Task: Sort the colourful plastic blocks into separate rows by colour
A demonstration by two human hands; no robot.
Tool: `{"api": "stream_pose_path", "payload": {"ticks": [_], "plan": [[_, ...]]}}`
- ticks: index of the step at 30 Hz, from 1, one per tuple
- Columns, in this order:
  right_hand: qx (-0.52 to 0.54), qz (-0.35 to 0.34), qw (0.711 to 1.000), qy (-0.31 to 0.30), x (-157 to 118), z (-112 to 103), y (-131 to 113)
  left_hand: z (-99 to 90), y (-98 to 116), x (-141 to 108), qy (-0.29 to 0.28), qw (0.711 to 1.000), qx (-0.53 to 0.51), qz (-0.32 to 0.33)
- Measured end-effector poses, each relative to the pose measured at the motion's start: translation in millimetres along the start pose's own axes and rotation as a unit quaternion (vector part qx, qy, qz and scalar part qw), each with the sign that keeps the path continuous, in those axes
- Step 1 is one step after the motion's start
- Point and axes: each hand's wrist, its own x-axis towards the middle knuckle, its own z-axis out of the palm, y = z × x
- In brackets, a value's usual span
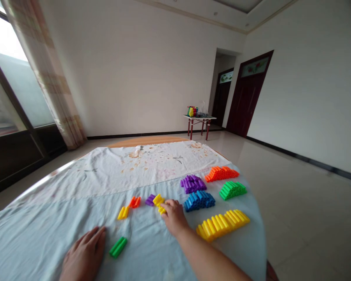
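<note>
My right hand [174,216] has its fingers closed at a small group of yellow plastic tubes [158,200], which it partly hides. Touching that group on the left are a few purple tubes [150,200]. My left hand [86,251] lies flat on the cloth with fingers stretched out, holding nothing. Just right of it sits a pair of green tubes [118,247]. Further up are a yellow pair [123,213] and some orange tubes [135,202].
Sorted piles stand at the right: purple [192,184], blue [199,201], orange [221,173], green [233,190] and a long yellow row [223,224]. A blue and floral cloth [146,249] covers the round table. A small table [199,117] with bags stands by the far wall.
</note>
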Motion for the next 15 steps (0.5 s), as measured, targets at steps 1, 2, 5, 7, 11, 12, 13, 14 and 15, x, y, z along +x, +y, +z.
{"api": "stream_pose_path", "payload": {"ticks": [1, 2, 5, 7, 11, 12, 13, 14, 15], "plan": [[0.0, -0.001, 1.0, -0.004, -4, -2, -2, 0.4, 0, 0, -0.001, 1.0, -0.002, 0.002], [0.0, -0.003, 1.0, -0.006, -8, -4, -5, 0.7, 0, 1, -0.003, 1.0, -0.002, 0.004], [-0.011, -0.012, 1.0, -0.009, -19, -11, -14, 0.9, 0, 1, -0.005, 1.0, -0.004, 0.006], [-0.032, -0.017, 0.999, -0.014, -23, -14, -19, 0.6, 1, 1, -0.005, 1.0, -0.006, 0.007], [-0.074, -0.012, 0.997, -0.032, -25, -16, -24, 2.7, -1, 1, -0.004, 1.0, -0.019, 0.011], [-0.078, -0.006, 0.996, -0.032, -25, -15, -24, 4.9, -3, 2, -0.003, 1.0, -0.022, 0.014], [-0.075, -0.001, 0.997, -0.027, -24, -15, -23, 8.0, -6, 3, -0.003, 1.0, -0.025, 0.015], [-0.068, 0.004, 0.997, -0.019, -23, -15, -22, 12.0, -10, 5, -0.001, 1.0, -0.028, 0.014], [-0.056, 0.006, 0.998, -0.009, -23, -15, -21, 17.0, -15, 8, 0.001, 0.999, -0.032, 0.014]]}}
